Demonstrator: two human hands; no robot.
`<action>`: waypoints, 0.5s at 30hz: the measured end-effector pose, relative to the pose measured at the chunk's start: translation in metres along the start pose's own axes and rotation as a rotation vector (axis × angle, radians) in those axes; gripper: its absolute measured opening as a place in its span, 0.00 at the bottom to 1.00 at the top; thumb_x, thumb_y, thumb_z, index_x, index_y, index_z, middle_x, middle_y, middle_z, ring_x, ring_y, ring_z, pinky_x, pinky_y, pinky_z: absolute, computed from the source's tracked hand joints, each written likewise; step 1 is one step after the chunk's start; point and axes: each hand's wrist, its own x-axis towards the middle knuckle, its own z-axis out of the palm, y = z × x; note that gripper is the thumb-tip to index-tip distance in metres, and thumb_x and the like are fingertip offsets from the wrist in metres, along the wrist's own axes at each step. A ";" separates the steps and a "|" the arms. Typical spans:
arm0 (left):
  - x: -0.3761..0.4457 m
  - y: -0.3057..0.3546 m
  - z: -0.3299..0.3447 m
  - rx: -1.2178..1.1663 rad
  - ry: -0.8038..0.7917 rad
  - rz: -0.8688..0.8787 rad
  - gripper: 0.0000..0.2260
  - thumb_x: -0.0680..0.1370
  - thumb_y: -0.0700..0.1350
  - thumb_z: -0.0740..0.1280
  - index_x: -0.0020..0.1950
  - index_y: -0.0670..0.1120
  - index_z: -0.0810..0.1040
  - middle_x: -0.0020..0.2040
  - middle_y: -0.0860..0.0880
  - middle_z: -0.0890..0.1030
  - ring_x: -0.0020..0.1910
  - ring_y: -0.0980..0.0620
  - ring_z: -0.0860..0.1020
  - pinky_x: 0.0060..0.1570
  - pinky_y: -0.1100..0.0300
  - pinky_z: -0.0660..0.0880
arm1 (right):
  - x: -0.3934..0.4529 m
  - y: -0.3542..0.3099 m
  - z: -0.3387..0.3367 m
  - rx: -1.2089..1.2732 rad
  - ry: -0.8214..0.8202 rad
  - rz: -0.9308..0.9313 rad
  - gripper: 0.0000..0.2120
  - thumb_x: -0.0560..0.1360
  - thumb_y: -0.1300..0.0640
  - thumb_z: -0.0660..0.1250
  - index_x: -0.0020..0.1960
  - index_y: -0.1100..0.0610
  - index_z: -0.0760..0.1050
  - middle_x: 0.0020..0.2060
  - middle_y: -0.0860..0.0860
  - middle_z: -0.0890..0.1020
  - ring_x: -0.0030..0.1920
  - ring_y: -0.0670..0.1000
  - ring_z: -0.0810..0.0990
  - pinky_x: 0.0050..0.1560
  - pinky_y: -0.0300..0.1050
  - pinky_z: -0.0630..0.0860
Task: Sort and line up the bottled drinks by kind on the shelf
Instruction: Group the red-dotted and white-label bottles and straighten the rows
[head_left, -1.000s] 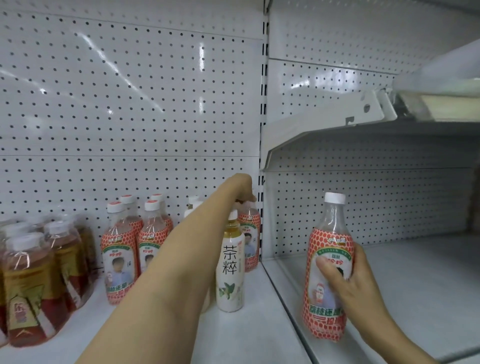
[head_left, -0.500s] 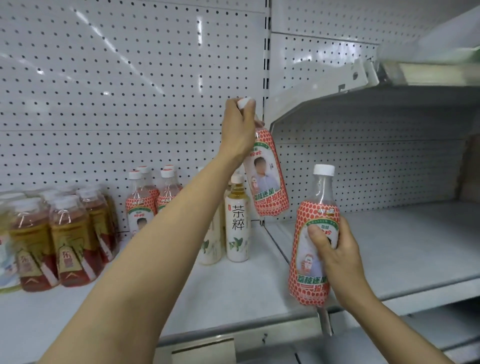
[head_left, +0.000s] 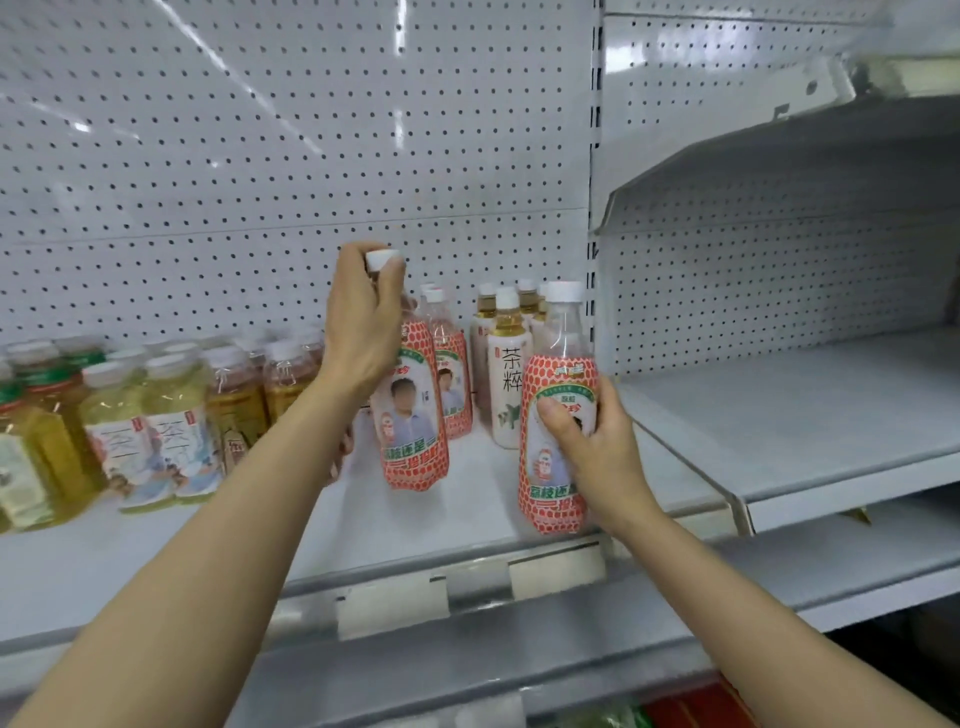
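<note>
Gripping red bottles mid-frame, left hand (head_left: 363, 322) at cap (head_left: 383, 258), right hand (head_left: 597, 447) round label, for grouping by kind.

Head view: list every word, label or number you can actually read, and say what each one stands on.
"茶粹": white-labelled tea bottle, printed vertically.
"荔枝还是": red-patterned bottle held by the left hand; the line below is too blurred.
"荔枝还": red-patterned bottle in the right hand; the rest is covered.
Pale tea bottles at left: one large "茶"-like character, small print unreadable.
Shelf-edge tags: blank or unreadable.
</note>
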 end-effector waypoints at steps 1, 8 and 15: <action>-0.002 -0.008 -0.009 0.014 0.002 0.005 0.09 0.84 0.49 0.57 0.60 0.45 0.68 0.46 0.46 0.77 0.45 0.46 0.81 0.46 0.52 0.77 | -0.001 0.003 0.012 -0.002 -0.007 0.003 0.29 0.69 0.46 0.71 0.67 0.51 0.68 0.54 0.49 0.82 0.51 0.47 0.84 0.48 0.46 0.82; -0.013 -0.050 -0.022 0.065 0.008 -0.015 0.11 0.83 0.54 0.55 0.59 0.48 0.68 0.51 0.42 0.77 0.48 0.44 0.78 0.46 0.51 0.75 | 0.018 0.026 0.068 -0.037 -0.068 0.077 0.35 0.70 0.45 0.73 0.73 0.46 0.61 0.60 0.47 0.79 0.58 0.47 0.80 0.57 0.53 0.79; -0.033 -0.072 -0.001 -0.003 0.063 -0.089 0.13 0.81 0.56 0.59 0.61 0.51 0.69 0.55 0.47 0.76 0.54 0.47 0.76 0.56 0.43 0.75 | 0.044 0.049 0.082 -0.129 -0.089 0.054 0.33 0.73 0.50 0.73 0.72 0.47 0.61 0.61 0.46 0.78 0.59 0.44 0.79 0.61 0.53 0.77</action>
